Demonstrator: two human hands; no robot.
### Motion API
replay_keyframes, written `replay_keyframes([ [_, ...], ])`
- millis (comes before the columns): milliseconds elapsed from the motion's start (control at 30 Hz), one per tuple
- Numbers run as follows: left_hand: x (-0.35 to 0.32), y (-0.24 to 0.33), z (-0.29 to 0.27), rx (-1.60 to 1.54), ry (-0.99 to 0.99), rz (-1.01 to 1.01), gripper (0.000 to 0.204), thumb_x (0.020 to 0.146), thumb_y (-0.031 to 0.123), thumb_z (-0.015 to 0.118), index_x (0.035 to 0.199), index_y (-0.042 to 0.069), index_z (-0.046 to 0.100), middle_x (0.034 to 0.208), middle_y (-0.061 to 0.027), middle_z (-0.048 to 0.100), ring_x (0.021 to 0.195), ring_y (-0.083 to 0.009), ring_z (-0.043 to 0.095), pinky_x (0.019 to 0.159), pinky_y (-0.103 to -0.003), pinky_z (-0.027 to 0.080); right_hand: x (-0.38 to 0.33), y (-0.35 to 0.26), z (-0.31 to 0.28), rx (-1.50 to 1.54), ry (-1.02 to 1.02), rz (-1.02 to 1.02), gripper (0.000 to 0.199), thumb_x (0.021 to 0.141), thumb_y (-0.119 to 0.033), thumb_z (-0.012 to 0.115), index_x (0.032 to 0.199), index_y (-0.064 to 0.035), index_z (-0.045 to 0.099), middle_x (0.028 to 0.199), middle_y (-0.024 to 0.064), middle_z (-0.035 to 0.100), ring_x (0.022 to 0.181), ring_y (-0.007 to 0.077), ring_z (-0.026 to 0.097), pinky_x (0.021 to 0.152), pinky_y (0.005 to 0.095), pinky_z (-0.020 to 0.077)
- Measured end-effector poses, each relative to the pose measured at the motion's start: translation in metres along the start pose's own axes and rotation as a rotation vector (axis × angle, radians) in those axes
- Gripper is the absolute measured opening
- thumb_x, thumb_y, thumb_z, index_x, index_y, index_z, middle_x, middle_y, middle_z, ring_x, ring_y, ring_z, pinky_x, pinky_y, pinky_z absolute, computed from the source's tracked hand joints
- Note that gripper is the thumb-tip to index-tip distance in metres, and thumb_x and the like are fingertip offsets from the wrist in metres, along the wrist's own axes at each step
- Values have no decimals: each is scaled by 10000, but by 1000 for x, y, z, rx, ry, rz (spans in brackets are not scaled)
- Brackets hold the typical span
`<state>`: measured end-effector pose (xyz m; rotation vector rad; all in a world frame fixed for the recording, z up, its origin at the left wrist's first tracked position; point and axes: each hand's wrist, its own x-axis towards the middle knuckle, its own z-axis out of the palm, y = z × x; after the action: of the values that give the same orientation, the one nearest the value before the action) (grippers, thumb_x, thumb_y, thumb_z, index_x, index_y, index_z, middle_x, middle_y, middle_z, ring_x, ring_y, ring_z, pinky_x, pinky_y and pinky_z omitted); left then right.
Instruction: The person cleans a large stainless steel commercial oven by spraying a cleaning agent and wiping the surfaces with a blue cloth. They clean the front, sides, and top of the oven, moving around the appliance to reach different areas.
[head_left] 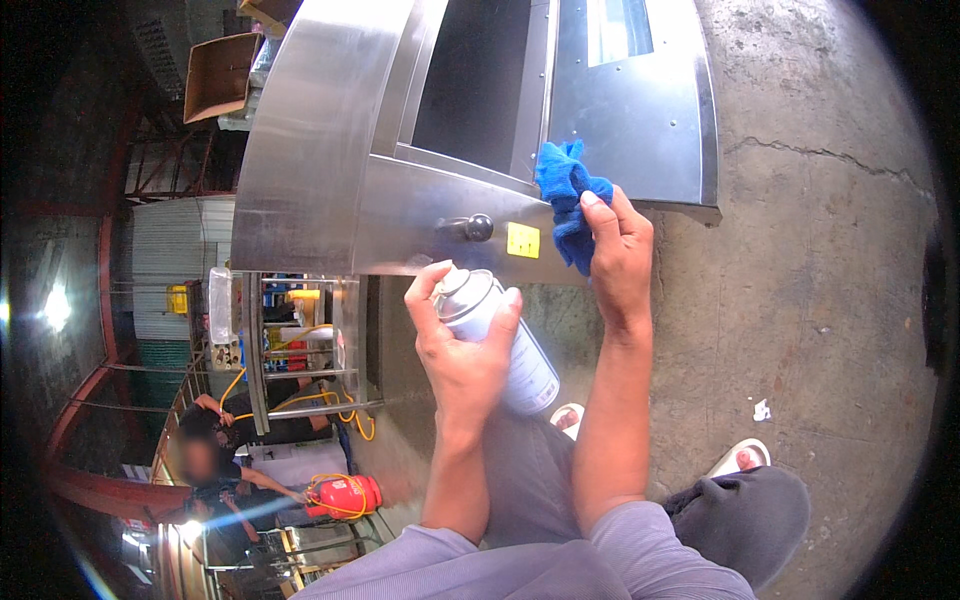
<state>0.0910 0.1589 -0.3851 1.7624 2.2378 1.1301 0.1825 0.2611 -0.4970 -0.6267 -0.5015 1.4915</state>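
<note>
My left hand (462, 350) is wrapped round a white spray can (525, 365), with the index finger on its top. The can is tilted, its nozzle end toward a stainless steel cabinet (310, 150). In my right hand (620, 250) a crumpled blue cloth (567, 190) is pinched between thumb and fingers. That cloth is at the cabinet's lower edge, beside the door panel; whether it touches the metal I cannot tell. Between the two hands, on the steel front, are a black-knobbed handle (479, 228) and a yellow sticker (523, 240).
Concrete floor (800, 300) with a long crack spreads to the right. On the left, a co-worker (215, 460) reaches to a red gas cylinder (343, 496) with a yellow hose. A metal rack (300, 345) stands beyond the cabinet. An open cardboard box (218, 77) is at upper left.
</note>
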Motion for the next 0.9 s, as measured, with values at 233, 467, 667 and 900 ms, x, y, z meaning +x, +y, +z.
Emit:
replay_keyframes([
  [233,6,-9,4,-61,-17,12,633,856,87,823,1360,93,440,1086,-122,655,960,-183,669,864,-352,550,1,0,-5,28,36,-43,203,1037,-195,580,928,-40,654,799,-58,579,710,42,477,617,240,387],
  [467,1,-3,7,-216,-30,-68,727,835,58,822,1406,93,373,1162,-124,601,997,-188,653,879,-352,554,3,3,-14,90,30,30,195,1036,-195,585,931,-49,660,804,-55,584,725,41,490,616,236,387],
  [667,-9,18,-27,-298,49,-74,857,783,43,820,1467,133,311,1176,-155,607,991,-228,662,908,-399,566,-9,17,12,-149,-64,-120,213,1009,-173,624,1058,15,712,959,103,679,847,182,665,776,336,530],
  [900,-33,34,-88,-908,-160,59,1072,687,170,911,1536,137,258,1119,-325,604,766,-354,690,675,-439,611,-53,45,111,-367,-342,-635,456,894,-25,669,1343,48,634,1469,215,575,1399,380,530,1180,473,411],
])
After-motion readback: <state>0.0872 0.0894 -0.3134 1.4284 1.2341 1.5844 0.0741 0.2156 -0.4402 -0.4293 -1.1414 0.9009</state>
